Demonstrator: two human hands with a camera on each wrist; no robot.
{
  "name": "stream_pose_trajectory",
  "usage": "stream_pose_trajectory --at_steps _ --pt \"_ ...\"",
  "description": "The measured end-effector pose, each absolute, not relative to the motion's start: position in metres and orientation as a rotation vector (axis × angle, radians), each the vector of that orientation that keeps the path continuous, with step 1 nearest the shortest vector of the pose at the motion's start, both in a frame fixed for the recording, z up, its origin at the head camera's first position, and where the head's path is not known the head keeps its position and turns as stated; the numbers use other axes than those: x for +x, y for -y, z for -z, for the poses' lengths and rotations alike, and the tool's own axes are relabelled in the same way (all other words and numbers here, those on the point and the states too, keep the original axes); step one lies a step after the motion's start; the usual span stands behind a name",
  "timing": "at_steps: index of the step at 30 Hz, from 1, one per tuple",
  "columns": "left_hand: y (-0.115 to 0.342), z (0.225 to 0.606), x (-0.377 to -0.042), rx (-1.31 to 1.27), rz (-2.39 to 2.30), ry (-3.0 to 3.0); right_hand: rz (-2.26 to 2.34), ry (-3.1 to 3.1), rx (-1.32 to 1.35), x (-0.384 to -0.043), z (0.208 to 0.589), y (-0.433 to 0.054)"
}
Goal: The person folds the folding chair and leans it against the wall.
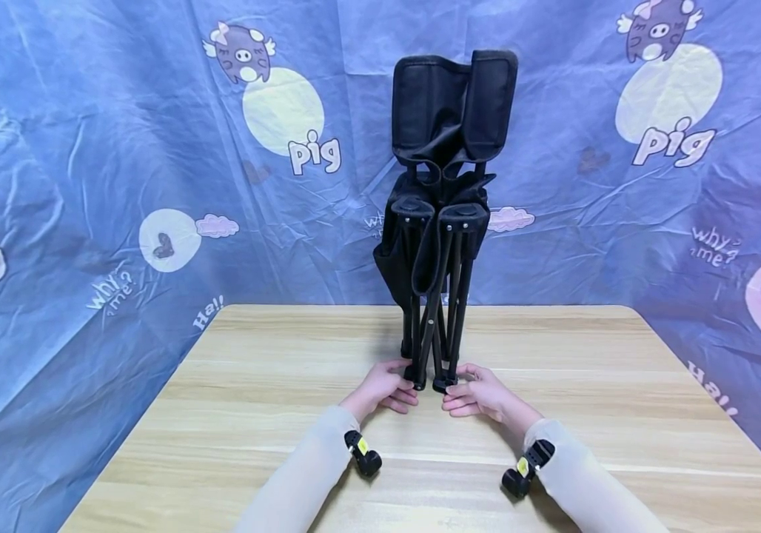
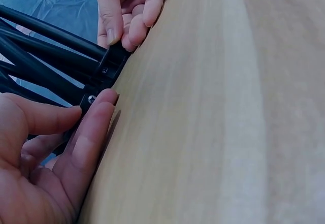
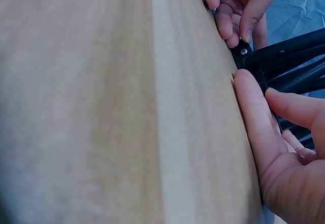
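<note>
A black folding chair (image 1: 443, 185), folded up, stands upright on the wooden table, its fabric bunched around thin crossed legs. My left hand (image 1: 386, 386) pinches the chair's front left foot (image 2: 90, 99) between thumb and fingers, down at the tabletop. On the other side, my right hand (image 1: 480, 392) grips the front right foot (image 1: 446, 385) the same way. In the right wrist view, the right thumb and index finger lie on either side of that foot. The two front feet are close together with a small gap between them. Fabric and legs partly hide the rear feet.
The light wooden table (image 1: 234, 414) extends to both sides of the chair. Just behind its far edge hangs a blue cloth (image 1: 121, 133) printed with pigs and words. Small black cameras (image 1: 369, 463) are strapped to both wrists.
</note>
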State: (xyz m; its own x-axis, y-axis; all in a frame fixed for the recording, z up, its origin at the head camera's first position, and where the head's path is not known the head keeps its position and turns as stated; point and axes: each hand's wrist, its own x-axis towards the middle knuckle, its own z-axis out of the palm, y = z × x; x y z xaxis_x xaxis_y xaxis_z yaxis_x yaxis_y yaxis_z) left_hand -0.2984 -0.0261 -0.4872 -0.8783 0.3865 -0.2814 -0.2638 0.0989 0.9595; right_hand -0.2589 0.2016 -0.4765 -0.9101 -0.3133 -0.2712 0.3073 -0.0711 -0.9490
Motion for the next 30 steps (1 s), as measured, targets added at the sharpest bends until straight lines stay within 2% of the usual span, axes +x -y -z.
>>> stream_pose_trajectory --at_steps 30 --pt "0.016 0.483 -0.314 0.093 -1.868 -1.998 2.090 -1.827 0.088 -0.285 0.482 -0.199"
